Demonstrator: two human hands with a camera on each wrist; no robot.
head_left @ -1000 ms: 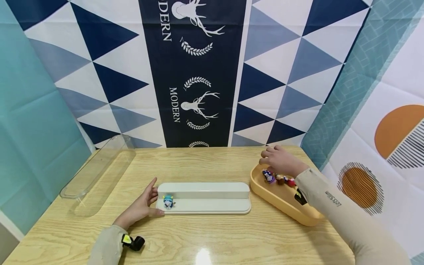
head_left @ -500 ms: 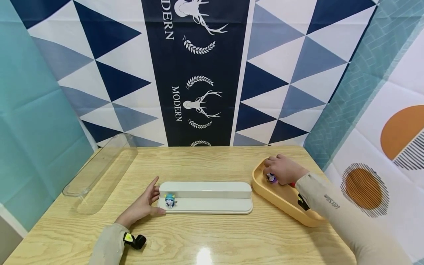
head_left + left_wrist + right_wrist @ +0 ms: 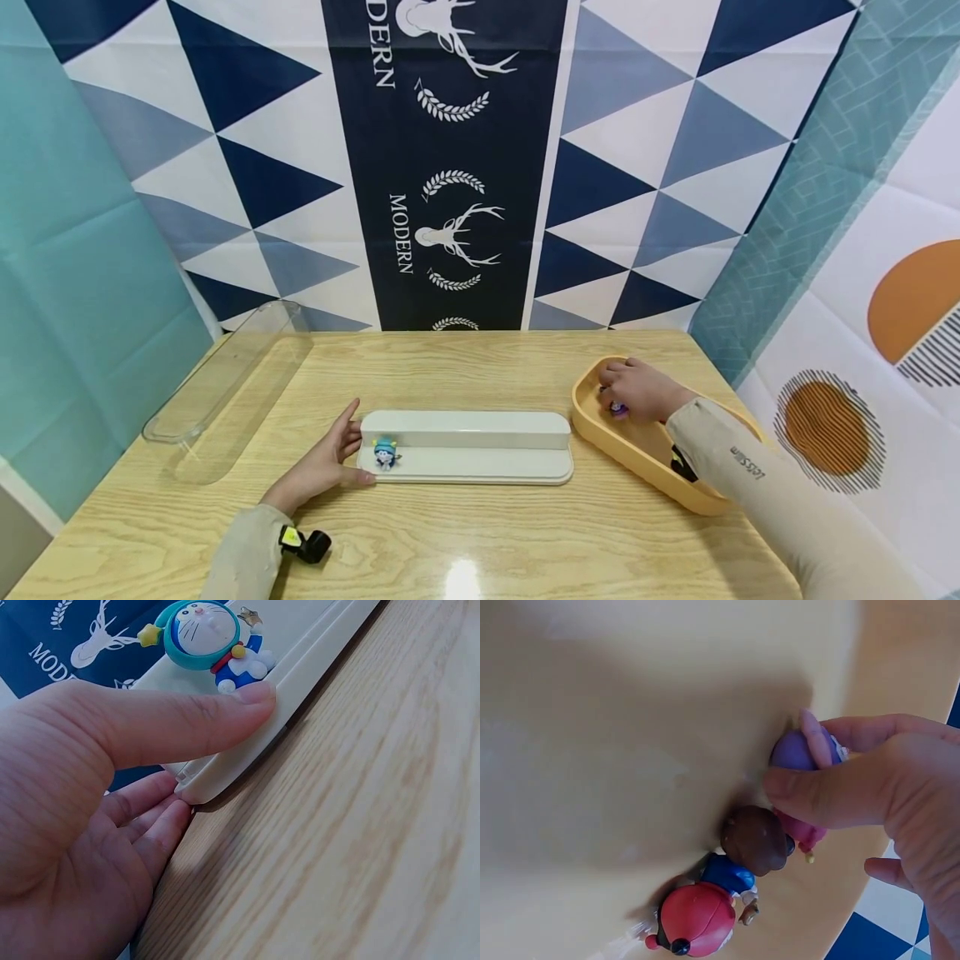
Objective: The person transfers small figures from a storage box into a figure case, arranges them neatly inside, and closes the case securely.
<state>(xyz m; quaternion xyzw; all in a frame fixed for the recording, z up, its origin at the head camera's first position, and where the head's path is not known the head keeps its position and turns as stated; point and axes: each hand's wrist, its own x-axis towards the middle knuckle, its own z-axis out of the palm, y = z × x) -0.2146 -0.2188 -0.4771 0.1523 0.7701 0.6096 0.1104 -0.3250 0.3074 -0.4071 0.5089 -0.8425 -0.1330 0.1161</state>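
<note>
My left hand (image 3: 330, 460) holds the left end of a white stepped display stand (image 3: 487, 463), thumb on its front lip and fingers at the end. On that end stands a figurine in a teal hood (image 3: 199, 637), blue and white with a yellow star, close to the thumb. Over at the right, my right hand (image 3: 641, 390) reaches into an orange tray (image 3: 637, 467) and pinches a purple figurine (image 3: 793, 752) between thumb and finger. Beside it in the tray lie a brown-headed figurine (image 3: 754, 840) and one with a red cap (image 3: 697, 919).
A clear plastic cover (image 3: 225, 392) lies at the back left of the wooden table (image 3: 450, 533). Patterned cloth (image 3: 450, 167) hangs behind the table's far edge. The tray's raised wall surrounds the figurines, close to the stand's right end.
My right hand has come down from above the tray's far end onto the purple figurine and taken hold of it. The left hand stays at the stand's end.
</note>
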